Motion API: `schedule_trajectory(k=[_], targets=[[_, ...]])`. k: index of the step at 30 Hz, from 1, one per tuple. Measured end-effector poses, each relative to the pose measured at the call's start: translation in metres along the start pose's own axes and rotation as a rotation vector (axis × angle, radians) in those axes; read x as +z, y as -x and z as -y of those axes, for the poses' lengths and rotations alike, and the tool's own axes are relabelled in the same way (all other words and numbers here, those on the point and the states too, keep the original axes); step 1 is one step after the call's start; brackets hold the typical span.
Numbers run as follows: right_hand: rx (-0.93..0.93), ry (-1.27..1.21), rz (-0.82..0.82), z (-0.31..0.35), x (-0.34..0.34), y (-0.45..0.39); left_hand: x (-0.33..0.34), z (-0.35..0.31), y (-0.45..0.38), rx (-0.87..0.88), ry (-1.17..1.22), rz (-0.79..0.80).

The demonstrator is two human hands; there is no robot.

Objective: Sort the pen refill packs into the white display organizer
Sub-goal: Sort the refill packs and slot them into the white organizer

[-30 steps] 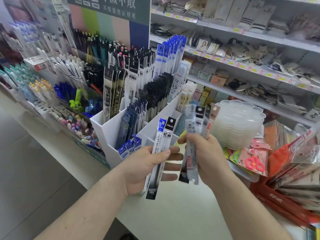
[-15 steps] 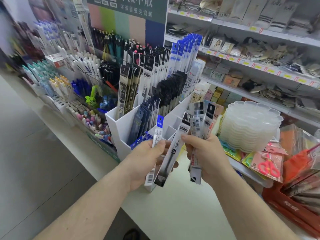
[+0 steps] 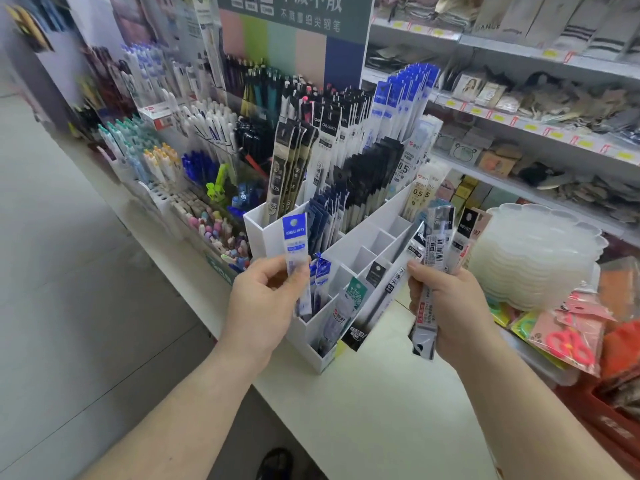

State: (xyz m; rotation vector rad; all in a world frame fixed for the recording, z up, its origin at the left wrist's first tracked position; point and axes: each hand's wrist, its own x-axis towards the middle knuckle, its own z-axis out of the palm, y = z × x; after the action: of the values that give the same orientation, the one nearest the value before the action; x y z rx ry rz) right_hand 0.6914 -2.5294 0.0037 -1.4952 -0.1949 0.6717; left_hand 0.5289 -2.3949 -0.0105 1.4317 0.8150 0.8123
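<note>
The white display organizer (image 3: 360,249) stands on the counter, its back compartments packed with upright refill packs and its front-right cells mostly bare. My left hand (image 3: 266,303) pinches a blue-topped refill pack (image 3: 295,251) upright over the organizer's front-left corner. My right hand (image 3: 446,306) grips a bundle of several refill packs (image 3: 438,244) to the right of the organizer. A long black-topped pack (image 3: 391,275) slants from the right hand's fingers down across the organizer's right wall. A green-labelled pack (image 3: 349,303) sits in a front cell.
Pen displays (image 3: 194,157) line the counter to the left. A stack of translucent plastic trays (image 3: 540,254) sits right of the organizer, with pink scissors packs (image 3: 568,341) and a red basket (image 3: 609,420) beyond. Shelves of goods (image 3: 519,109) run behind. White counter (image 3: 374,410) lies in front.
My left hand moved left with only the blue-topped pack. The black-topped pack left that hand and now slants by the right hand against the organizer. The view shifted closer to the organizer.
</note>
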Motion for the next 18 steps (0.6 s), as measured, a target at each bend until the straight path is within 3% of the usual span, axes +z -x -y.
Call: schedule_trajectory(k=[9, 12, 15, 18], targets=[[-0.013, 0.001, 0.008, -0.004, 0.001, 0.001, 0.000, 0.019, 0.001, 0.207, -0.542, -0.177], [-0.009, -0.005, 0.013, -0.007, 0.002, 0.002, 0.001, 0.017, 0.001, 0.243, -0.832, -0.134], [0.001, -0.002, 0.014, -0.009, 0.003, 0.003, 0.001, 0.008, 0.000, 0.168, -1.065, -0.061], [0.012, -0.001, 0.018, -0.010, 0.003, 0.004, 0.001, 0.001, -0.002, 0.135, -1.104, -0.018]])
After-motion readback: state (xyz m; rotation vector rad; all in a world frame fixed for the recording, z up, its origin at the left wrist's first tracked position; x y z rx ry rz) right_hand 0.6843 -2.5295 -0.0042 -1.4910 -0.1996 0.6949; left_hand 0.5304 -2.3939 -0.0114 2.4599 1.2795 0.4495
